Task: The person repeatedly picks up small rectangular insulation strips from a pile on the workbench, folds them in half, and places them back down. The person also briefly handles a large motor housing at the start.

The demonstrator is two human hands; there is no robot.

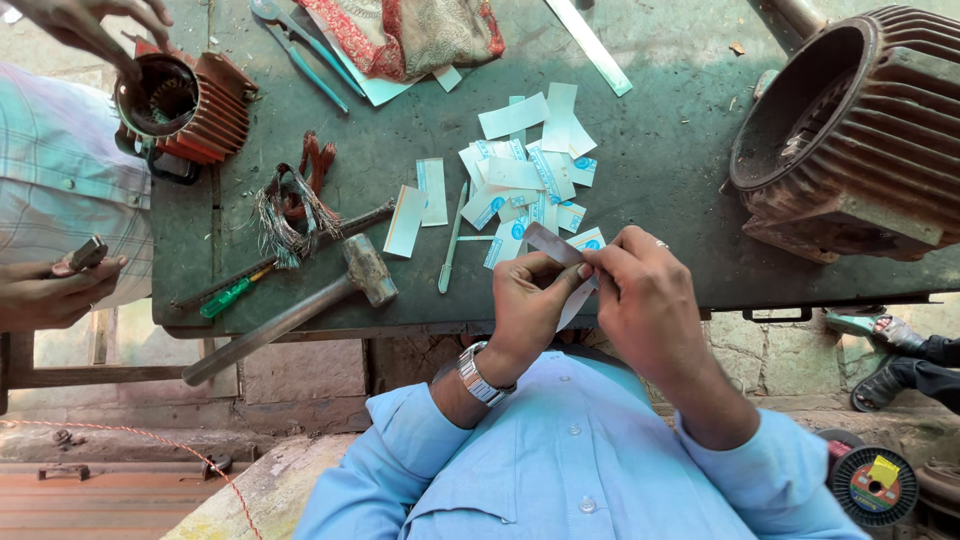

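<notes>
Low in the middle of the frame, the person's left hand (527, 305) and right hand (640, 290) meet over the near edge of the dark green metal tabletop (660, 160). Both pinch the same thin pale paper strip (556, 247): the left grip is closed on it between thumb and fingers, and the right grip is clamped on its right end, fingertips together. The strip sits just above the tabletop edge, tilted, one end toward the heap of cut white-and-blue paper slips (525, 175) scattered in the centre of the frame.

Left of the hands lies a steel-headed hammer with a long grey handle (340, 290), its handle running past the tabletop edge. Beside it are a green-handled screwdriver (232, 295) and a tangle of stripped copper wire (290, 210). At the right edge rests a large rusty ribbed motor housing (860, 130). In the upper left a smaller reddish finned motor stator (190, 100) stands under another person's hand (95, 25).
</notes>
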